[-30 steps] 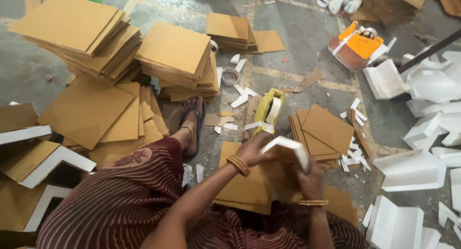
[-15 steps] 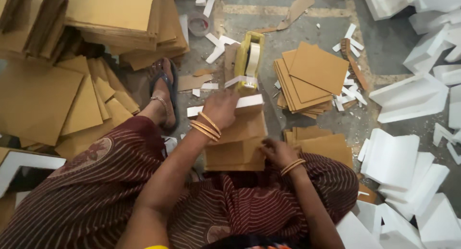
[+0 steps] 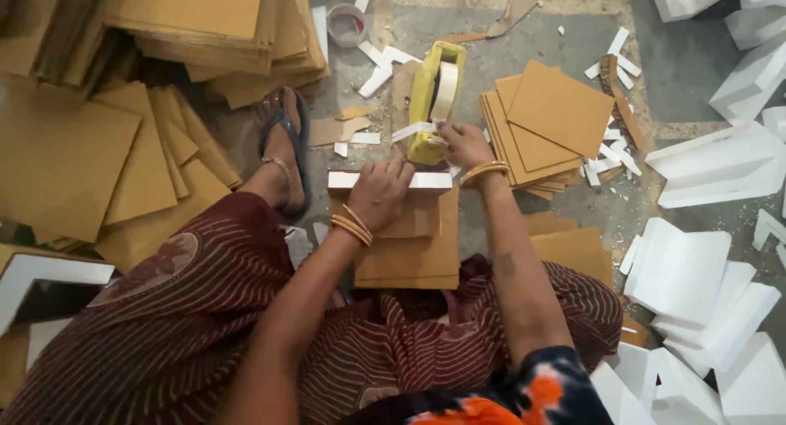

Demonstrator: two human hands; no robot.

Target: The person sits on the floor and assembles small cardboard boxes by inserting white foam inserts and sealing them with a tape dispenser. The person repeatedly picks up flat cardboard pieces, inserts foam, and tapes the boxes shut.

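Pressing a white-edged board [image 3: 378, 180] onto the cardboard stack [image 3: 413, 245] with spread left hand [image 3: 378, 194], the person's right hand [image 3: 463, 144] has now reached the yellow tape dispenser [image 3: 435, 97] just ahead, pinching its tape end [image 3: 412, 131].

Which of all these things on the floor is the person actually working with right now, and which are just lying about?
In use:
- left hand pressing the white foam strip on the brown cardboard sheets
- right hand at the yellow tape dispenser, pulling white tape

Lying about:
- tall stacks of brown cardboard squares
- white foam corner pieces
- small white tape roll
- scattered white foam scraps
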